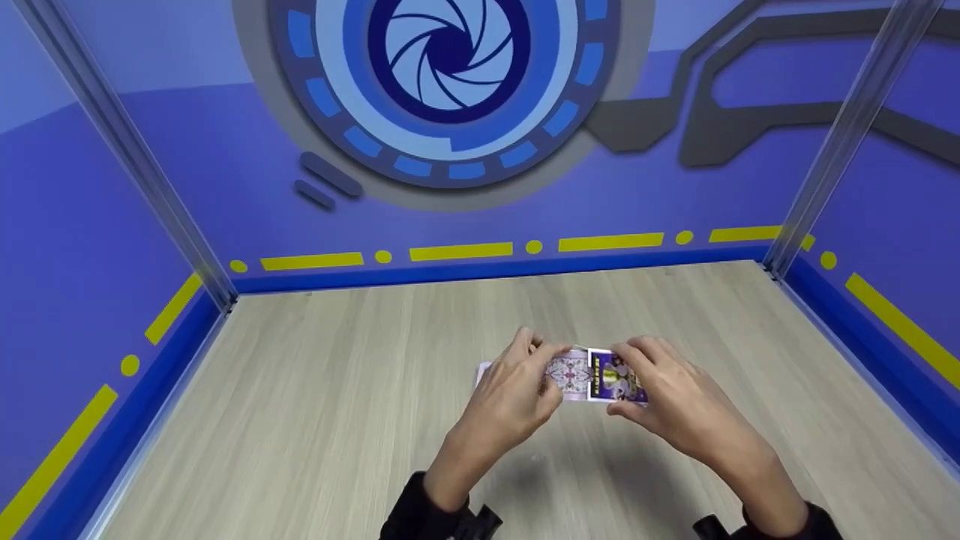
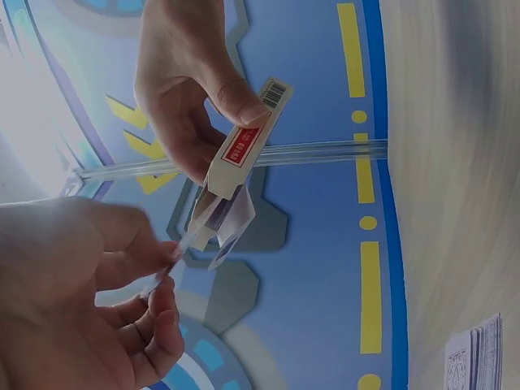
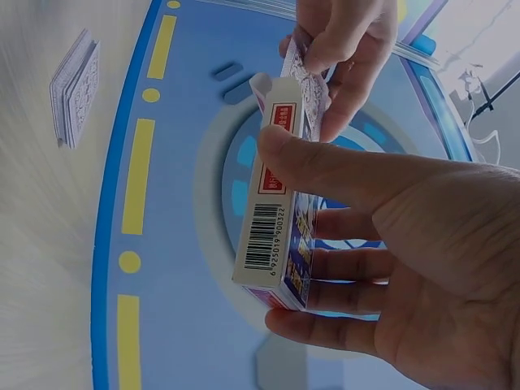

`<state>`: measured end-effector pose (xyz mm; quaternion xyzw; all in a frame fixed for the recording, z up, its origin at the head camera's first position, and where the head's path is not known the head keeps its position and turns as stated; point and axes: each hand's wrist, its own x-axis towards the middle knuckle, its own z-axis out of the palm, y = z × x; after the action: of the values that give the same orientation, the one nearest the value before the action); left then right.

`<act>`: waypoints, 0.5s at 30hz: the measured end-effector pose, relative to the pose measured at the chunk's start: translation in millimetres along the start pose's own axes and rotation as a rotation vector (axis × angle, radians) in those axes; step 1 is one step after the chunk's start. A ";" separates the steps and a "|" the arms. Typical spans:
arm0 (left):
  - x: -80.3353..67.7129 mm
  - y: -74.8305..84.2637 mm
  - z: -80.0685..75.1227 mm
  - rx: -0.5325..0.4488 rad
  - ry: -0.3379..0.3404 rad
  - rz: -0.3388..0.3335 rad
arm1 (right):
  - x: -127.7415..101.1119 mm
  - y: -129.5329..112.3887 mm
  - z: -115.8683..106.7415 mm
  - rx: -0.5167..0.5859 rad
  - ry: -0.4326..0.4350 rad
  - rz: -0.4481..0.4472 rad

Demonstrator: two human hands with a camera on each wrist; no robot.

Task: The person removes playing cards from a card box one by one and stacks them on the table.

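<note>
Right hand point(image 3: 390, 244): thumb on the barcoded side, four fingers curled behind, gripping one card box point(image 3: 280, 203) above the table point(image 1: 315, 420), at centre. Left hand point(image 2: 81, 292): thumb and forefinger pinch cards point(image 2: 223, 219) protruding from the box's open end. The box's long axis runs left-right; its open end and flap face left, toward the left hand, so the cards lie on that axis. Count: one box, one pinched batch, and one separate card stack point(image 3: 75, 88) lying on the table left of the hands.
</note>
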<state>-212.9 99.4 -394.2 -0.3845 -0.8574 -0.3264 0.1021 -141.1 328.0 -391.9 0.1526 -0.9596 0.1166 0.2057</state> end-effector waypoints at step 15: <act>-0.8 -4.7 8.4 0.379 -0.103 0.112 | 1.1 -5.5 4.2 -0.015 -0.049 0.004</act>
<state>-215.2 102.0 -403.3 -0.4216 -0.8850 -0.1327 0.1465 -141.7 321.5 -394.2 0.1520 -0.9654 0.1062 0.1831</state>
